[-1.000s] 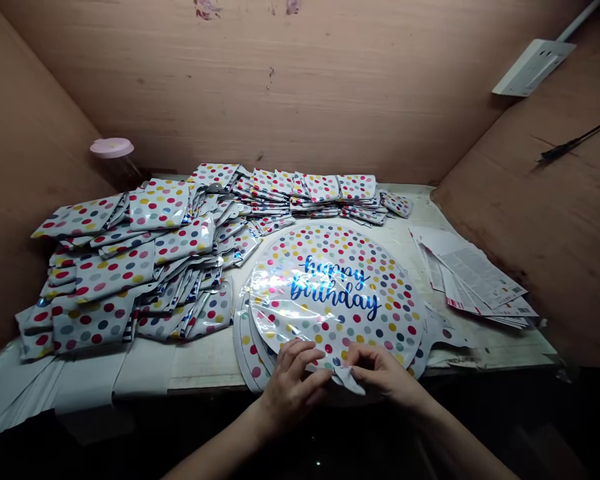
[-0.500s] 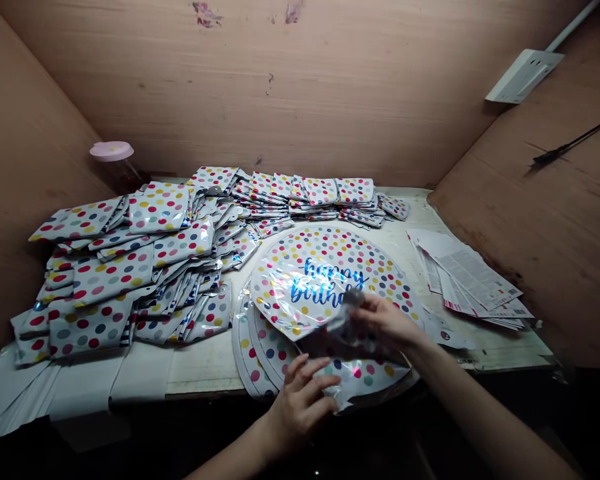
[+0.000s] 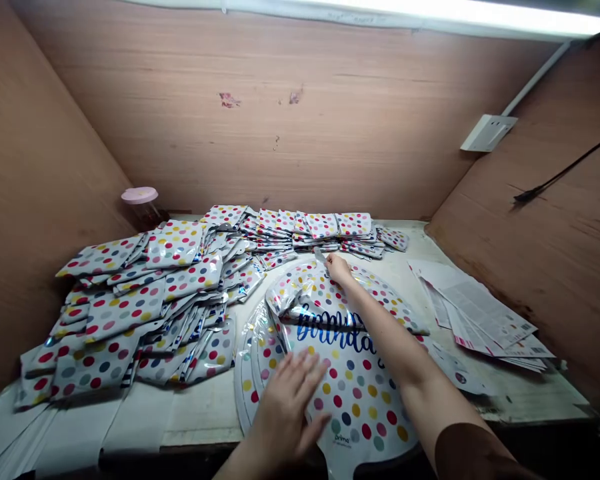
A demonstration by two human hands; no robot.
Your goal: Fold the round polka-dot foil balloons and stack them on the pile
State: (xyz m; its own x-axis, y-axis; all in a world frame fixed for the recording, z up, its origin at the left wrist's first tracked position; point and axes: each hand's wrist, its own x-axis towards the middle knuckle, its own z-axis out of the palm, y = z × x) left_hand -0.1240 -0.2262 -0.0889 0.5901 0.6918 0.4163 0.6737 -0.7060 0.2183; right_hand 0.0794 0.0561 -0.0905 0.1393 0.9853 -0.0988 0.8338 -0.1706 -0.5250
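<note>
A flat foil balloon (image 3: 350, 373) with coloured dots and blue "birthday" lettering lies in front of me, creased across its middle, its tail hanging toward me. My right hand (image 3: 339, 269) reaches over it to the far side, fingers closed on a small grey foil tab (image 3: 320, 255). Spread on the balloon's near left part is my left hand (image 3: 293, 400), fingers apart and holding nothing. More flat foil balloons (image 3: 250, 383) lie underneath, their rims showing at the left.
Folded dotted foil packets (image 3: 125, 310) are heaped at the left, with a row of them (image 3: 323, 227) along the back. Printed paper sheets (image 3: 480, 307) lie at the right. A pink-lidded jar (image 3: 140, 195) stands at the back left; wooden walls surround the table.
My right hand has moved from the near part of the balloon to its far side. The foil now lies spread toward me, and my left hand rests flatter on it. The view has tilted up.
</note>
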